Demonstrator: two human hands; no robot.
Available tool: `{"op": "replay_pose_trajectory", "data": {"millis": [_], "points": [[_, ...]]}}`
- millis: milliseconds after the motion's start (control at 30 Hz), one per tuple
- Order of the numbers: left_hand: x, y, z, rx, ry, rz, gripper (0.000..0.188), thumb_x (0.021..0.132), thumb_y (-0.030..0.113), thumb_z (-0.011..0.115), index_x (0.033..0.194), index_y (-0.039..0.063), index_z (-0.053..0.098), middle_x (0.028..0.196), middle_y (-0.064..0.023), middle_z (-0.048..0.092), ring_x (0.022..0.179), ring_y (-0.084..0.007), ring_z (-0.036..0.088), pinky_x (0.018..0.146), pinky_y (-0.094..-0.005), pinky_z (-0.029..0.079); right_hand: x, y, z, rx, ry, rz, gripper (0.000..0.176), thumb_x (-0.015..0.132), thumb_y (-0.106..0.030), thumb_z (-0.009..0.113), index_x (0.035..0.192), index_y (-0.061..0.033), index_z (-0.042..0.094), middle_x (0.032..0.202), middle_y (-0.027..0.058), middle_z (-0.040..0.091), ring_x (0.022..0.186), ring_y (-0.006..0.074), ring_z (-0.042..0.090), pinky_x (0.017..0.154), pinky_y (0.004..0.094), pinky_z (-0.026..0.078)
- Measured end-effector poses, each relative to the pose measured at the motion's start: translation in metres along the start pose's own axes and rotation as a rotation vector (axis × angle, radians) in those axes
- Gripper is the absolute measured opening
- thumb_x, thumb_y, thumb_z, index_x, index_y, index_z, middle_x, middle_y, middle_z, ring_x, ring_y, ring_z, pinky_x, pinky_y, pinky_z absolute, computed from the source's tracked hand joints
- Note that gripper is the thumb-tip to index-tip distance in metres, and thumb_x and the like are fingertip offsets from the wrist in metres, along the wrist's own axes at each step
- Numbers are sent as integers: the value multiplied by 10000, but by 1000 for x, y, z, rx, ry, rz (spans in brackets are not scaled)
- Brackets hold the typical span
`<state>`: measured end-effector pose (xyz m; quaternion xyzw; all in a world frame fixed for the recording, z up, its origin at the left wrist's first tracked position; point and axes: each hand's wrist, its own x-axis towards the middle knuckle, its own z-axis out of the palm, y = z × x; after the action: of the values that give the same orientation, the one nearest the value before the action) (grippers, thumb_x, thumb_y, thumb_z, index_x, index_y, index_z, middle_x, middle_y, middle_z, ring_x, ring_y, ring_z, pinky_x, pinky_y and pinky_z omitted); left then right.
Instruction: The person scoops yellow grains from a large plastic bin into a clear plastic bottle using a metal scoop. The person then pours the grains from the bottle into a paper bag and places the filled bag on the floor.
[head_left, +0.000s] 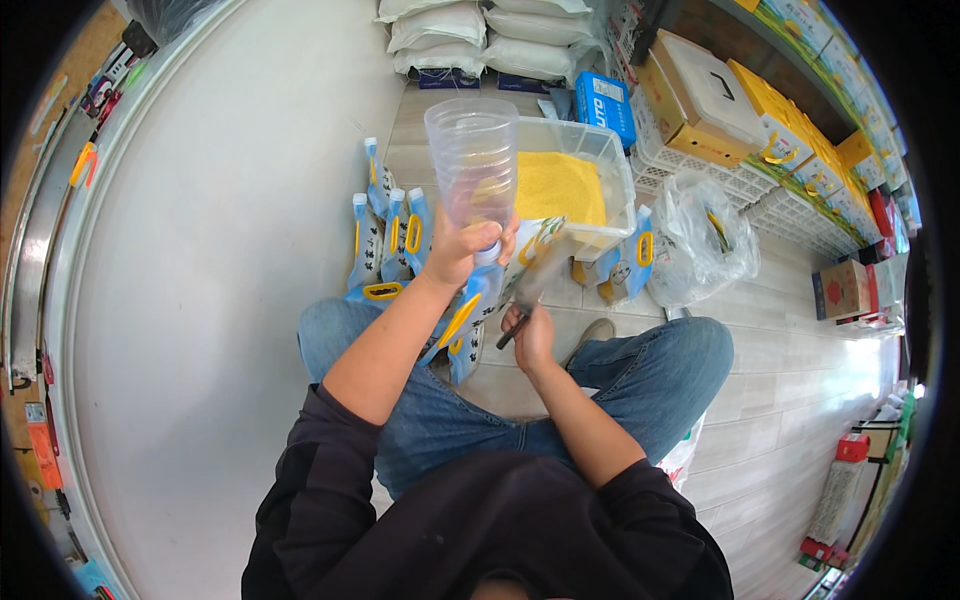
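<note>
My left hand (472, 244) grips the neck of a clear ribbed plastic funnel (471, 165), which looks like a cut-off bottle with its wide mouth up. Directly below the hand is a blue-and-white spouted pouch (487, 289) with a yellow handle. Its cap or spout area is partly covered by my fingers. My right hand (531, 336) is closed around the black handle of a scoop (541, 279), whose head is blurred and overlaps the pouch's side. Just beyond, a translucent plastic bin (621, 169) contains fine yellow grain (562, 184).
Several spouted pouches (367, 244) stand at the left, and others (637, 255) beside the bin at right. A clear plastic bag (701, 240) lies farther right. White sacks (439, 30), a blue box (604, 109) and yellow cartons (795, 142) line the back. A white panel (202, 300) bounds the left.
</note>
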<state>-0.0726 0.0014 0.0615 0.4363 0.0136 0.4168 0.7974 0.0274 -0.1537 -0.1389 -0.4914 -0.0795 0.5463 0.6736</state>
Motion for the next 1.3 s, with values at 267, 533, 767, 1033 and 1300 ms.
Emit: {"op": "replay_pose_trajectory", "data": {"millis": [267,533,767,1033,1300], "points": [[-4,-1,-6,40,-8,-55,757,828,193,825,1481,40,476,944,-161,661,709,-246,670,569,-348,547,49,-178,-36,-864,221,-474,478,1123,-314,529,793,6,659,660,143,638,561,263,598,555,451,459],[-29,-47,30,337,-82,-219,769,734,187,908,1419,66,580,1070,-24,664,945,-99,608,866,-293,521,144,-304,3,-2440,186,-436,345,980,-333,617,1040,-62,821,1034,173,822,951,380,799,791,531,620],[-32,-86,20,215,-29,-267,763,758,207,915,1425,49,579,1260,-15,629,1065,-101,583,945,-311,509,217,-224,10,-2319,-61,-192,372,957,-346,654,1120,-68,842,1163,186,815,1071,357,795,885,489,626],[-27,-95,4,270,-4,-253,742,770,219,915,1416,52,592,1221,-7,633,1041,-94,591,923,-310,520,227,-274,-6,-1892,-144,-245,420,909,-369,632,896,-3,835,966,226,814,923,409,785,844,496,607],[-20,-96,-12,373,57,-193,741,784,196,896,1445,43,596,1189,-6,657,986,-105,622,876,-294,535,187,-343,-26,-1303,-156,-219,360,947,-231,628,673,2,652,623,24,592,610,114,529,590,322,413]]}}
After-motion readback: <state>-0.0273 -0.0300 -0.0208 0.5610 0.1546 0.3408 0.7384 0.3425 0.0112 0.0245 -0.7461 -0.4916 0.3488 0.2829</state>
